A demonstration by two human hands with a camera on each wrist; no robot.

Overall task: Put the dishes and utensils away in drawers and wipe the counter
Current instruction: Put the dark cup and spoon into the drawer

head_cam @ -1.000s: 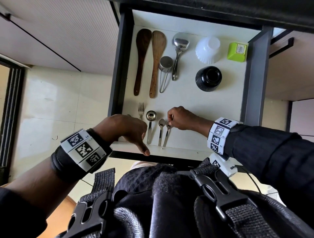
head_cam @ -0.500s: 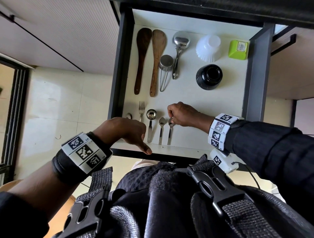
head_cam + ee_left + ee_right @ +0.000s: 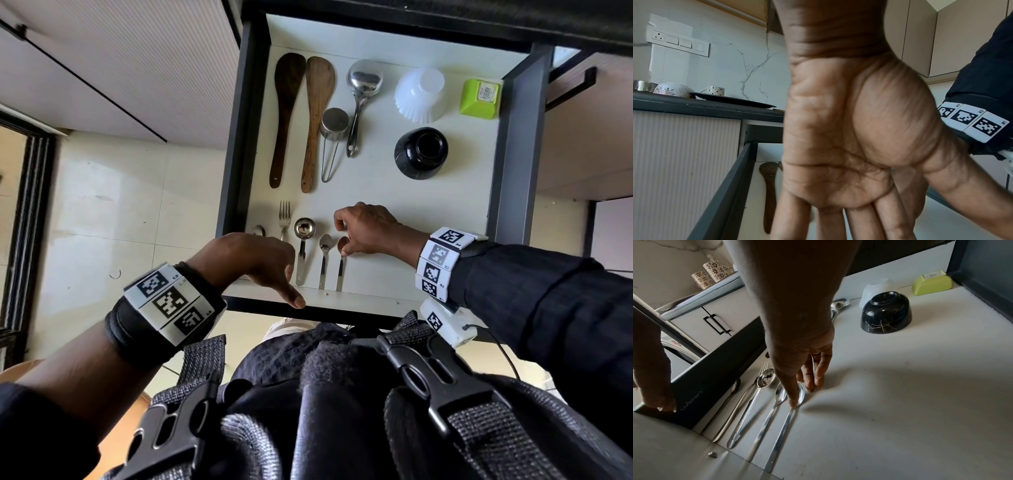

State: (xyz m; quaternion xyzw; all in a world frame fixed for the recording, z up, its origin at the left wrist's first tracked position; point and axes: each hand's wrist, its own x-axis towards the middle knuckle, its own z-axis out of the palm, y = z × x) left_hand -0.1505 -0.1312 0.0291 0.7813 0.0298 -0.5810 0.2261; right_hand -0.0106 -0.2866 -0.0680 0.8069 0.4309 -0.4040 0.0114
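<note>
A home kitchen: patterned ceramic mugs (image 3: 710, 274) on a dark stone counter (image 3: 694, 106), a white marble-veined backsplash (image 3: 748, 71) beyond the left hand.

We see our right hand (image 3: 797, 363) pressing its thumb on the rightmost spoon (image 3: 786, 423) in the drawer (image 3: 900, 394), a black bowl (image 3: 886, 313) lying upside down beyond.

The left hand (image 3: 251, 262) hides most of the leftmost spoon (image 3: 259, 230) and the fork's (image 3: 284, 216) handle, while the right hand (image 3: 368, 230) covers part of the rightmost spoon's (image 3: 340, 265) bowl
</note>
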